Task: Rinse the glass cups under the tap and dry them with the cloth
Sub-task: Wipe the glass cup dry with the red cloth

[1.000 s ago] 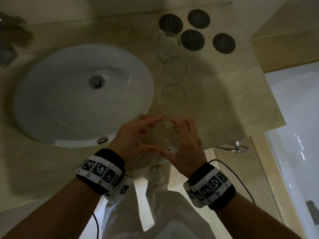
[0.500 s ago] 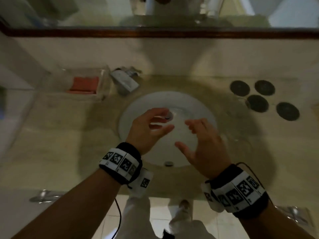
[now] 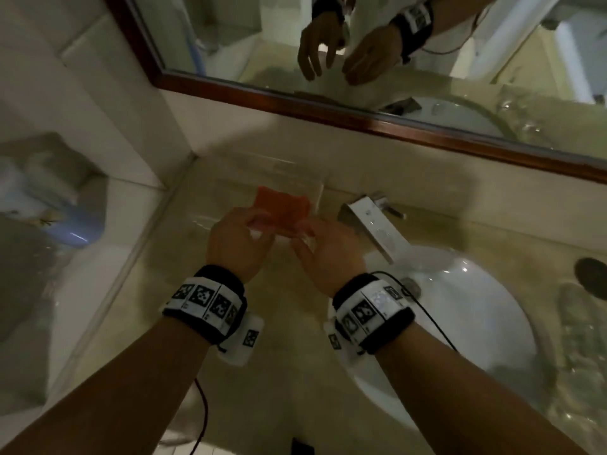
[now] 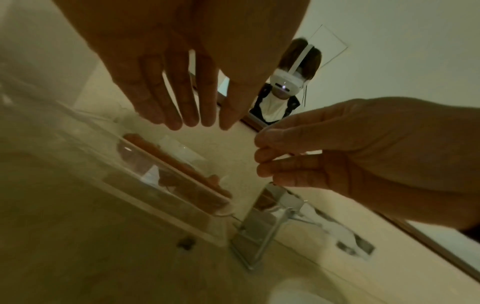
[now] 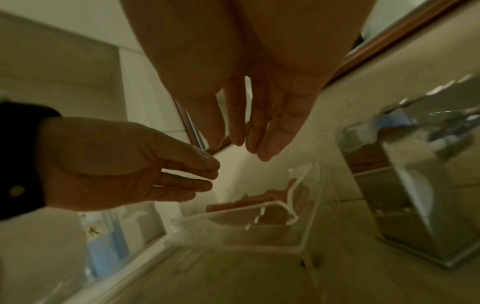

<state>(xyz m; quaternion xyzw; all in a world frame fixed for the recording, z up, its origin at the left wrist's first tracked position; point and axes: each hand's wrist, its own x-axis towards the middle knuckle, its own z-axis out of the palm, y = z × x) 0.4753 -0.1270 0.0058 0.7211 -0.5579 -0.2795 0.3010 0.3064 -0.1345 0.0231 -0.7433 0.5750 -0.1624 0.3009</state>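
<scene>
Two hands are showing: one left hand (image 3: pixel 237 241) and one right hand (image 3: pixel 328 254), each wearing one wristband, making two wristbands (image 3: pixel 207 303) in all. One orange cloth (image 3: pixel 282 208) is lying in one clear box (image 5: pixel 262 224). One tap (image 3: pixel 371 224) is standing over one sink (image 3: pixel 476 310). One mirror (image 3: pixel 427 60) is hanging above one table (image 3: pixel 289 372). One dark coaster (image 3: pixel 591 277) is showing at the right edge. Some glass cups (image 3: pixel 578 323) are blurring together beside the sink; their number cannot be told.
</scene>
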